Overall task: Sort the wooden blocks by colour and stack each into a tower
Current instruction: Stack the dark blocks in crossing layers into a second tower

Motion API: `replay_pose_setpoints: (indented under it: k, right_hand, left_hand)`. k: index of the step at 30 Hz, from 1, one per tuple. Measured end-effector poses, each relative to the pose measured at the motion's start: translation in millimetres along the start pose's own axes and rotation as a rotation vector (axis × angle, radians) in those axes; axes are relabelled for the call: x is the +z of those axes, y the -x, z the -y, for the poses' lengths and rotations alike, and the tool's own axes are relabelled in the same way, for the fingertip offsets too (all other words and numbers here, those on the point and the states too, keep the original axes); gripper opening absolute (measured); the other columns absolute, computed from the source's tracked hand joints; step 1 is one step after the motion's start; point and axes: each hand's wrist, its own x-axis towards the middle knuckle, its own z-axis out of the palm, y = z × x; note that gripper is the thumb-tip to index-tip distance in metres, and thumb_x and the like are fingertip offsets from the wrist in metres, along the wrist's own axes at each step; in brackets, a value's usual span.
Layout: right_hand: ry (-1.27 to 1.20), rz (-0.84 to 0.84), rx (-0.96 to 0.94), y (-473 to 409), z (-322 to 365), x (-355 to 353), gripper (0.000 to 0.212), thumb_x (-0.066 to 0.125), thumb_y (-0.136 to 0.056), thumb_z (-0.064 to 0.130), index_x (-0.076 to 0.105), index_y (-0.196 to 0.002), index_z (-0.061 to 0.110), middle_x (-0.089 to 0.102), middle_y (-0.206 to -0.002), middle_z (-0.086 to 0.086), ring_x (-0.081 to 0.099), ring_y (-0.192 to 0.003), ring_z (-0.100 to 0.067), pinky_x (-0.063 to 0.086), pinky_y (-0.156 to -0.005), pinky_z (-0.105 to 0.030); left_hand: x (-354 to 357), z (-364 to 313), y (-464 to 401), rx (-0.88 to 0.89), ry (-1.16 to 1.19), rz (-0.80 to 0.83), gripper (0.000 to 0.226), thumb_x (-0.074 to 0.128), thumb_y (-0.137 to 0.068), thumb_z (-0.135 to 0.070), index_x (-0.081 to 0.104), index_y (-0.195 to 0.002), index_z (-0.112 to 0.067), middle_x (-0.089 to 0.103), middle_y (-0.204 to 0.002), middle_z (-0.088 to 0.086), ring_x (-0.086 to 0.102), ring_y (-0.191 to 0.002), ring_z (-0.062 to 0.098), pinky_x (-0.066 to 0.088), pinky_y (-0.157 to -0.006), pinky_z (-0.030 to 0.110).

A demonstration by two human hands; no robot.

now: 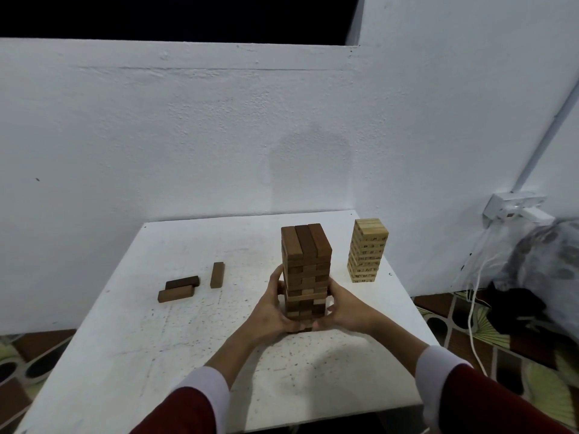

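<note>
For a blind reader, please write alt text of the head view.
Both hands, left hand and right hand, clasp a tall dark tower on a white table. A pale tower stands right; three loose dark blocks lie left.

This looks like a room in a home. A small white table (194,355) stands against a rough, white-painted wall (188,136), and the floor (470,346) is covered in brown, patterned vinyl. At the right, a wall socket (513,208) with white cables (473,308) hangs above a heap of clothes or bags (539,270).
</note>
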Motion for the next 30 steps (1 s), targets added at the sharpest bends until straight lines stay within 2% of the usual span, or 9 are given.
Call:
replay_pose_setpoints:
  k: [4,6,13,16,21,24,30]
  right_hand:
    - [-0.009,0.005,0.001,0.0,-2.9,-0.2,0.09,0.082,-0.063,0.009,0.031,-0.135,0.029,0.048,-0.127,0.006,0.048,-0.114,-0.017,0.054,-0.086,-0.027]
    - [-0.014,0.017,0.001,-0.1,-4.6,-0.3,0.089,0.082,-0.063,0.009,0.032,-0.135,0.029,0.048,-0.127,0.006,0.048,-0.114,-0.018,0.054,-0.087,-0.029]
    - [0.002,0.007,-0.002,-0.7,-5.8,0.9,0.085,0.081,-0.066,0.011,0.033,-0.134,0.03,0.048,-0.127,0.008,0.049,-0.111,-0.014,0.053,-0.075,-0.017]
    - [0.013,0.008,-0.006,-1.2,-5.7,0.8,0.085,0.082,-0.067,0.012,0.032,-0.134,0.03,0.048,-0.128,0.007,0.048,-0.113,-0.014,0.053,-0.078,-0.019]
    - [0.008,0.017,-0.003,0.4,-5.1,0.8,0.087,0.081,-0.066,0.012,0.032,-0.135,0.029,0.047,-0.129,0.006,0.047,-0.114,-0.016,0.055,-0.081,-0.023]
    - [0.009,0.018,0.0,1.7,-2.3,-0.6,0.088,0.082,-0.065,0.014,0.032,-0.135,0.029,0.047,-0.128,0.008,0.047,-0.114,-0.016,0.055,-0.083,-0.024]
    - [-0.003,0.03,0.007,4.0,3.9,-3.6,0.085,0.083,-0.066,0.018,0.034,-0.135,0.028,0.049,-0.126,0.008,0.048,-0.113,-0.017,0.052,-0.09,-0.028]
  left_hand:
    - [0.4,-1.5,1.5,-0.009,0.002,0.033,0.118,0.082,-0.061,0.003,0.008,-0.147,-0.028,0.046,-0.126,0.003,0.061,-0.102,0.003,0.056,-0.072,0.025]
    - [0.8,-1.0,1.2,-0.004,-0.002,0.029,0.118,0.083,-0.061,0.002,0.008,-0.147,-0.027,0.046,-0.125,0.004,0.061,-0.101,0.003,0.056,-0.072,0.026]
    - [0.0,-0.6,0.0,0.008,-0.032,0.021,0.115,0.083,-0.062,0.001,0.01,-0.146,-0.025,0.047,-0.124,0.005,0.058,-0.102,0.0,0.053,-0.073,0.018]
    - [0.1,-0.5,-0.4,0.009,-0.034,0.023,0.114,0.083,-0.062,0.0,0.01,-0.146,-0.024,0.047,-0.124,0.005,0.057,-0.101,-0.003,0.053,-0.072,0.017]
    - [0.3,-0.7,-0.5,0.008,-0.038,0.023,0.115,0.085,-0.062,-0.002,0.01,-0.146,-0.024,0.047,-0.126,0.005,0.056,-0.103,-0.005,0.052,-0.072,0.014]
    - [-0.4,-0.8,-0.2,0.005,-0.017,0.039,0.114,0.083,-0.062,0.002,0.011,-0.147,-0.023,0.046,-0.126,0.005,0.059,-0.101,-0.002,0.054,-0.07,0.018]
    - [-3.3,0.3,-1.9,0.006,-0.03,0.007,0.114,0.087,-0.06,-0.007,0.014,-0.146,-0.026,0.05,-0.124,0.002,0.055,-0.109,0.004,0.049,-0.079,0.013]
